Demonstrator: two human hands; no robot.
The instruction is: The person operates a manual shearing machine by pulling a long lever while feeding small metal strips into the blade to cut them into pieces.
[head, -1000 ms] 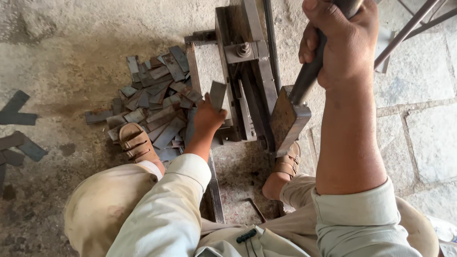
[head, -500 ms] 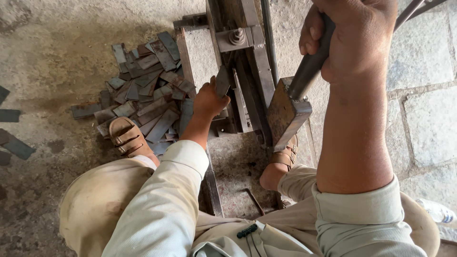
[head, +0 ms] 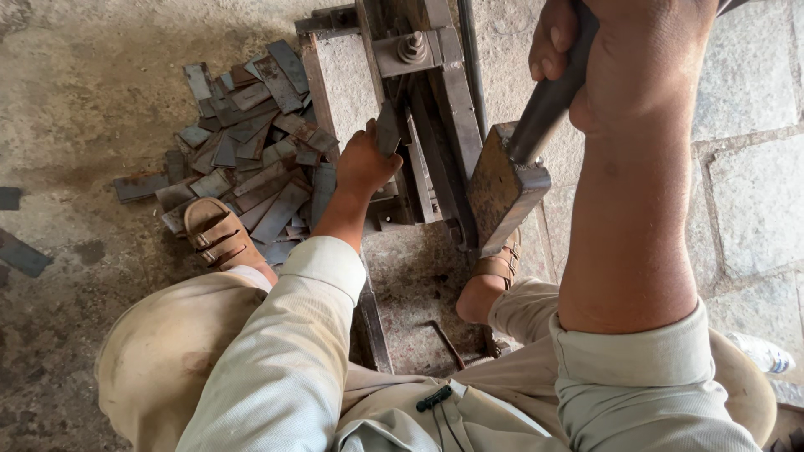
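Dozens of cut strips [head: 251, 142] lay piled on the floor [head: 75, 100], so much cutting looked done. Left hand [head: 364, 163] pinched a strip [head: 388, 130] at the shear [head: 435, 125] blade, uncut. Right hand [head: 636, 63] gripped the lever [head: 548, 105], raised.

No packages, signs or screens anywhere in view. Only a clear plastic bottle with a blue-and-white label [head: 764, 353], lying at the right edge on stone paving.
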